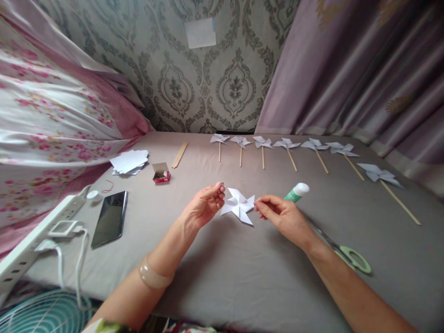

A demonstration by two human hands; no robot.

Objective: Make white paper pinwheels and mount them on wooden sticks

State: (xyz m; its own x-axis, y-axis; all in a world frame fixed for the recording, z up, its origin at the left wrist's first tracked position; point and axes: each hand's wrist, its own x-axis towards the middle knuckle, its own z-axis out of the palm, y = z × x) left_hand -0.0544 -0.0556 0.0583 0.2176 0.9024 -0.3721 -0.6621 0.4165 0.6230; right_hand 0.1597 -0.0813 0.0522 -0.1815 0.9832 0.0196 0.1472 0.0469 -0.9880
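Fingers of the left hand (205,206) pinch a small dark bit (222,185); it could be a pin, but it is too tiny to tell; fingers of the right hand (282,217) are pressed together just beside one tip of the pinwheel (239,205), and I cannot tell if they hold it; the pinwheel is between the two hands, and seems to lie on the bench (204,286); to do this part well, I think it helps to pinch the bit firmly and mind any sharp end; the paper looks easy to crease, so a soft touch near the tip should keep the folds neat; it seems wise to keep the pinwheel's middle in plain sight, and the right hand clear of the glue (298,190) and the scissors (345,252) close by.
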